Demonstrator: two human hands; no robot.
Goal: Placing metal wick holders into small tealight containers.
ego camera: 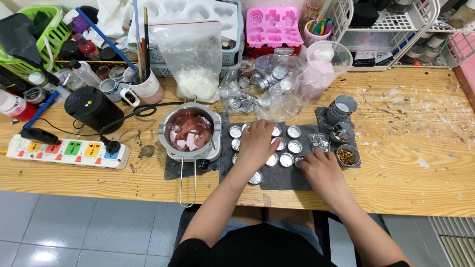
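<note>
Several small round silver tins (294, 146) lie in rows on a dark grey mat (284, 178) at the front of the wooden table. My left hand (257, 143) rests palm down over the middle tins, fingers together. My right hand (321, 168) sits at the right end of the rows, its fingertips at a tin near a crumpled bit of foil (320, 142); whether it grips one is hidden. To the left, a steel melting pot (190, 131) holds pink wax with pale chunks, its long handle pointing toward me.
A white power strip (69, 151) and black round device (91, 106) lie left. A bag of white flakes (195, 74), a bag of spare tins (262, 86), pink and white moulds, a green basket and wire racks crowd the back. Small cups (346, 155) stand right of the mat.
</note>
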